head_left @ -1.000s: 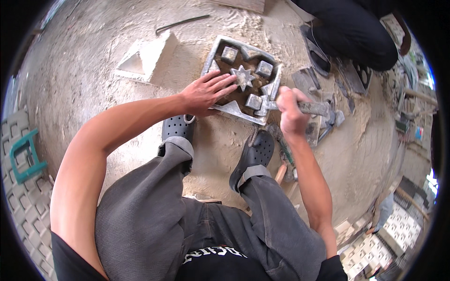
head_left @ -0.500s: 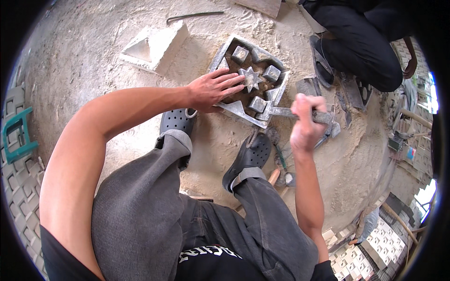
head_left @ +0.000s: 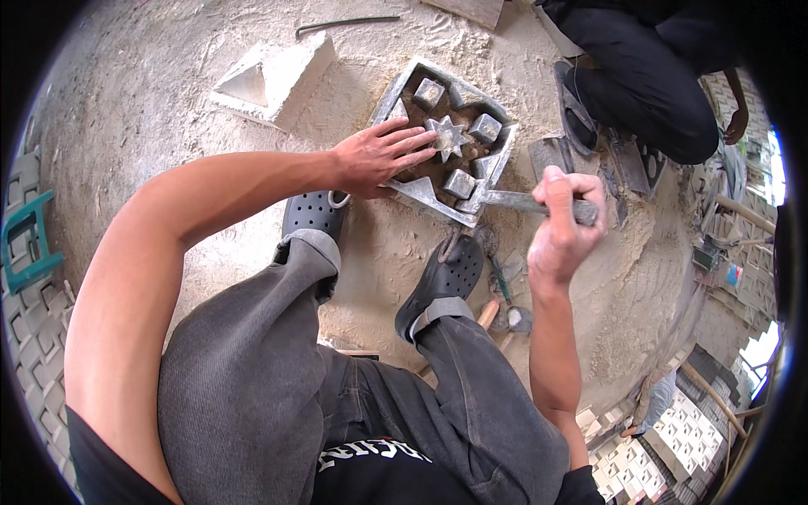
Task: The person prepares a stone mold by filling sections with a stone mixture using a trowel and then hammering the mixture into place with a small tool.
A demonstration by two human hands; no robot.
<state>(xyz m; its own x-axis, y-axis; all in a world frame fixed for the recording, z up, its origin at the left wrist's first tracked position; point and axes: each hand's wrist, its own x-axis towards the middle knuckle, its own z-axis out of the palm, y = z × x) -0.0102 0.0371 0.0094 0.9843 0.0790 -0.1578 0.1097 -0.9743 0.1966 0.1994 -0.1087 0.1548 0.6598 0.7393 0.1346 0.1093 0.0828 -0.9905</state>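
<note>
Four fingers, left hand (head_left: 370,162): long and a little spread, laid over the left side of the mould (head_left: 394,91), tips near the star (head_left: 447,140); the thumb we cannot see well.
Right hand (head_left: 566,225): fingers curled around the handle of the hammer (head_left: 514,200), toward its far end from the head.
Hammer: its head is at the near right corner of the mould, beside a cube (head_left: 459,183); if it touches the rim or hangs just above, we cannot tell.
Good blow: we think we should strike short and light, on the rim and not on star or cubes, with left palm firm and its fingers away from the head.
Mould: grey, on the dusty floor (head_left: 623,278), in front of our shoes (head_left: 454,273). Inside we see the star in the middle, three cubes around, pointed pieces along the walls, brown stuff like sand between; what the left hand covers, we cannot tell.
White block (head_left: 299,80): left of the mould, apart, with a triangular hollow.
</note>
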